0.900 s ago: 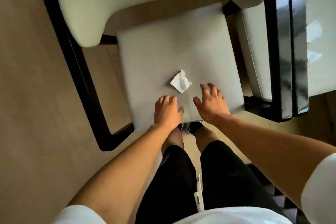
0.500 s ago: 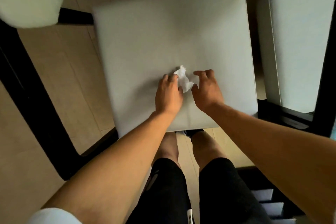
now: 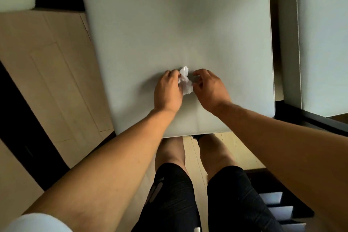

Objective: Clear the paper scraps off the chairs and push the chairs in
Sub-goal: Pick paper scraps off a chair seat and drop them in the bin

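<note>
Your chair seat [image 3: 178,30] carries the paper scrap [image 3: 185,81] near its front edge, midway across. Your left hand [image 3: 167,90] and right hand [image 3: 209,88] flank it, both touching, fingers curled and pinching it. Its long axis runs front to back. Half a second ago it lay looser; now it is bunched tighter.

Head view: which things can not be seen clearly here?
- Paper scrap: its sides are covered by the left hand and right hand, so the hold is uncertain.
- Chair seat: far edge cut off by the top border.
- Second chair: cut off at the right border.
</note>
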